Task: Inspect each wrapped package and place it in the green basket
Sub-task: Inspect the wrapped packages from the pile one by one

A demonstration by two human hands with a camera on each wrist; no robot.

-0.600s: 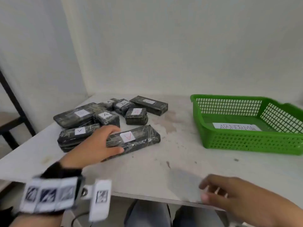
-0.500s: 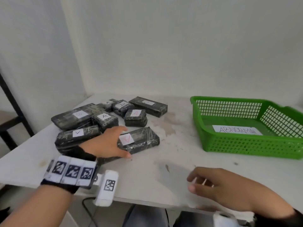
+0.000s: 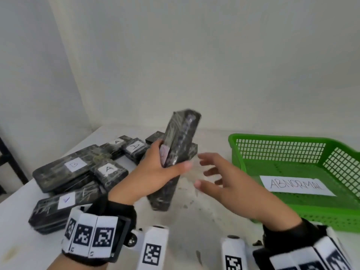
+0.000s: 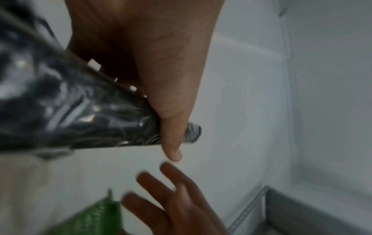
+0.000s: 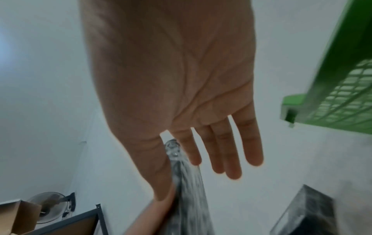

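My left hand [image 3: 165,164] grips a long black wrapped package [image 3: 179,137] around its middle and holds it nearly upright above the table, its white label turned toward my palm. The same package [image 4: 80,111] fills the left wrist view, with my thumb across it. My right hand [image 3: 212,172] hovers just right of it, fingers spread and holding nothing; its open palm [image 5: 177,79] faces the package [image 5: 187,190]. The green basket [image 3: 282,139] stands at the right and holds only a paper reading ABNORMAL [image 3: 296,185].
Several more black wrapped packages with white labels [image 3: 78,168] lie piled on the white table [image 3: 194,221] at the left. A wall runs behind the table. A dark shelf frame [image 3: 7,162] stands past the table's left edge.
My left hand has lifted the nearest long package off the table and turned it upright. My right hand has risen from the table's front edge toward the package, fingers spread.
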